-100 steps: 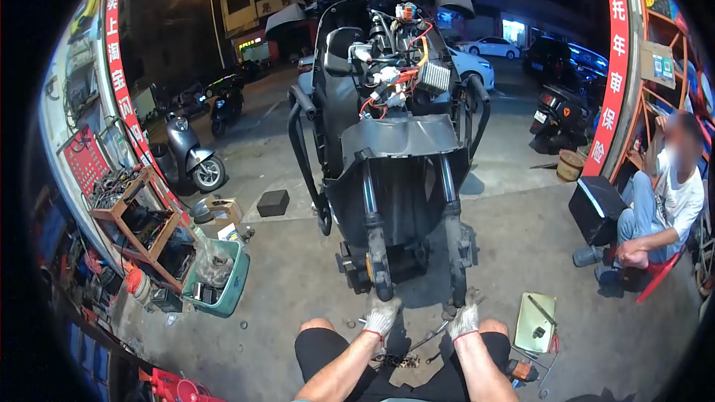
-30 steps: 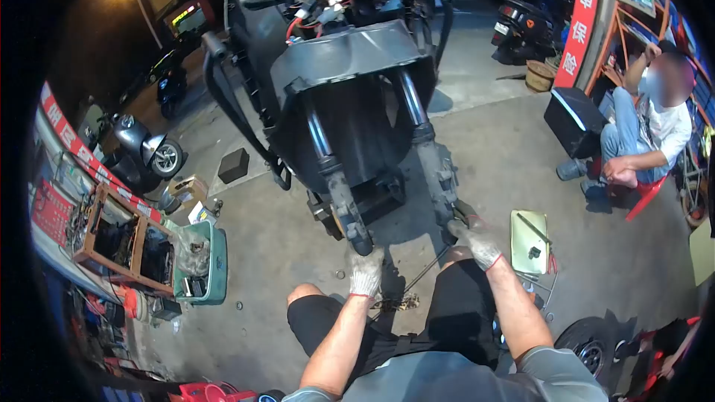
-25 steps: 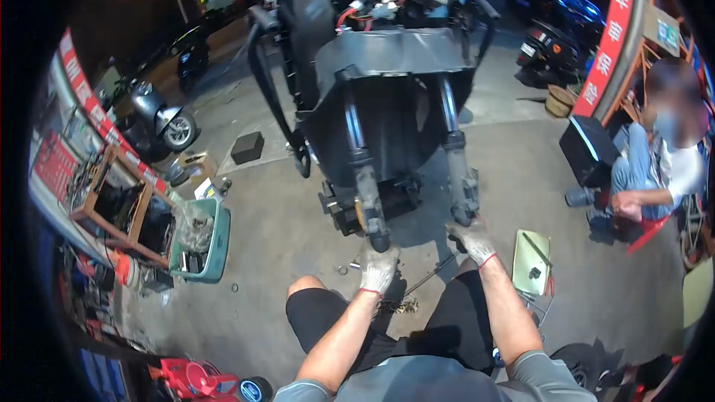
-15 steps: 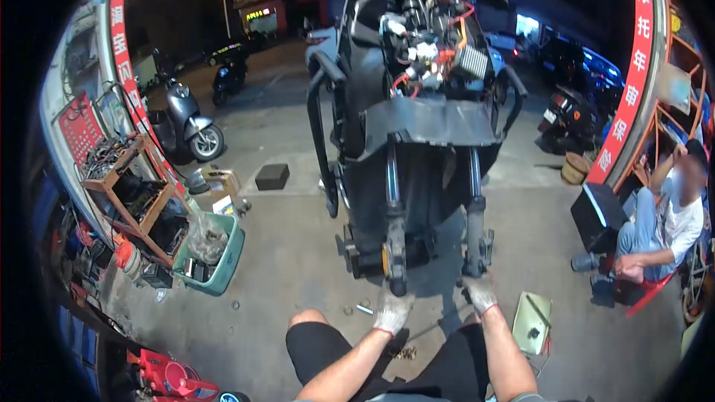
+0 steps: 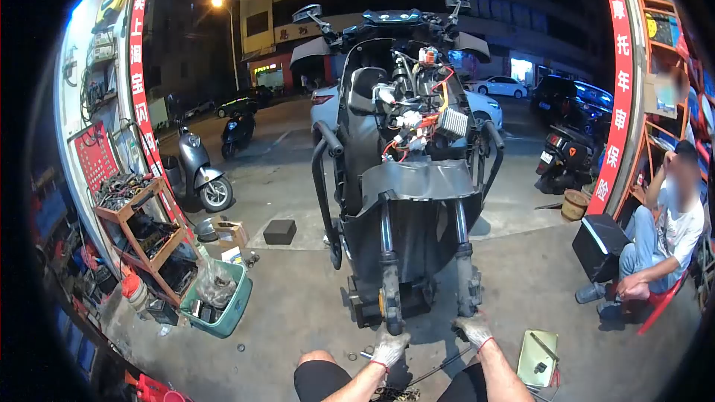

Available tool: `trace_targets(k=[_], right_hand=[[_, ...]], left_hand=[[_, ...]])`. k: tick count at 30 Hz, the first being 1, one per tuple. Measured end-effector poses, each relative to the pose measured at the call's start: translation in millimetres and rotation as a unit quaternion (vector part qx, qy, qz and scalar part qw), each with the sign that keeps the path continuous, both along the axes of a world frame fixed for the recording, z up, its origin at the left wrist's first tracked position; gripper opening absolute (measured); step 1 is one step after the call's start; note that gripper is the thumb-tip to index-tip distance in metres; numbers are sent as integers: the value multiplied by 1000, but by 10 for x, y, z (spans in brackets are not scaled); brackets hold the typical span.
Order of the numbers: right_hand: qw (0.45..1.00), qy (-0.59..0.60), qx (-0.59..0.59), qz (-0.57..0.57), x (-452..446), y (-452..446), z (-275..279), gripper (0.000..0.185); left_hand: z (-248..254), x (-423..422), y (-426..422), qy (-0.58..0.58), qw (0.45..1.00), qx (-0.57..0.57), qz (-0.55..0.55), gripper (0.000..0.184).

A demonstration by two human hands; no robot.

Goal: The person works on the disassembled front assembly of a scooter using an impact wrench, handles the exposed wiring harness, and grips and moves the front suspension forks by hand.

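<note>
A partly stripped scooter (image 5: 417,179) faces me, its front wheel absent and two fork legs hanging down. My left hand (image 5: 390,348), in a whitish glove, is closed round the lower end of the left fork leg (image 5: 389,286). At the bottom of the right fork leg (image 5: 465,283), my gloved right hand (image 5: 474,330) is closed as well. Exposed wires (image 5: 410,130) and a finned metal part (image 5: 452,123) show in the scooter's upper body. Below my hands, a long thin rod (image 5: 441,366) lies on the floor between my knees.
A green tray (image 5: 537,357) with tools lies at the right. Beyond it a person (image 5: 670,231) sits on a red stool beside a black box (image 5: 600,246). On the left stand a green bin (image 5: 237,305) and a wooden shelf (image 5: 149,242). A dark block (image 5: 280,231) lies farther back.
The view has tilted up and shifted, so the scooter's mirrors and the street show again. Both hands remain at the lower fork ends.
</note>
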State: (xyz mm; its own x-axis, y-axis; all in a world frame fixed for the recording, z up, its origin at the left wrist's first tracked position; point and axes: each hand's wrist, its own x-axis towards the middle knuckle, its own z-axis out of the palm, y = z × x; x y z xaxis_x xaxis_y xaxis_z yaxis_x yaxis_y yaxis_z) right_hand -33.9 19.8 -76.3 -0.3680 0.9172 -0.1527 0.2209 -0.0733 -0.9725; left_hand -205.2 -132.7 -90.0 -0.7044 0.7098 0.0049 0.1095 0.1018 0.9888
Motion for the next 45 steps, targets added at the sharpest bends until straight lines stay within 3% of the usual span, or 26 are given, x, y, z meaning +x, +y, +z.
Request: trace_targets(k=[7, 12, 14, 17, 18, 21, 25, 27, 29, 31, 32, 35, 37, 42, 45], right_hand=[[997, -72, 28, 31, -21, 244, -377, 12], [996, -58, 67, 18, -50, 124, -174, 19], [992, -27, 120, -41, -30, -34, 46, 22], [997, -46, 61, 16, -25, 71, -34, 34], [996, -25, 87, 14, -27, 39, 13, 24], [997, -73, 17, 32, 30, -41, 221, 30], [997, -74, 16, 16, -57, 121, -91, 29], [999, 14, 29, 1, -67, 111, -150, 30], [999, 14, 49, -13, -77, 101, -101, 31], [999, -39, 2, -17, -59, 24, 49, 31], [999, -46, 20, 6, -70, 148, -183, 31], [994, -103, 43, 14, -13, -13, 147, 30], [988, -130, 79, 14, -22, 30, 25, 33], [998, 12, 55, 2, -83, 145, -228, 27], [994, -2, 111, -22, -65, 80, -131, 23]], left_hand=[[-249, -66, 55, 12, 1000, 15, 7, 23], [-61, 6, 26, 6, 1000, -7, 12, 26], [-61, 19, 20, 0, 1000, 20, 22, 25], [-10, 29, 3, 15, 999, -19, 31, 26], [-82, -4, 34, -2, 1000, -7, 22, 27], [-8, 53, 5, 5, 999, -27, 39, 28], [-133, -3, 49, 41, 998, -17, 55, 29], [-70, 23, 32, 12, 999, -2, 37, 27], [-48, 15, 66, 9, 999, -7, 31, 24], [-125, 22, 64, -8, 999, 28, 40, 22], [-141, -12, 69, -8, 999, -3, 31, 24], [-395, -122, 126, 25, 999, 14, 41, 27], [-181, -66, 37, 19, 998, -59, 7, 36], [-10, 36, -17, 47, 997, -46, 36, 34], [-130, 10, 37, 19, 999, 4, 28, 35]])
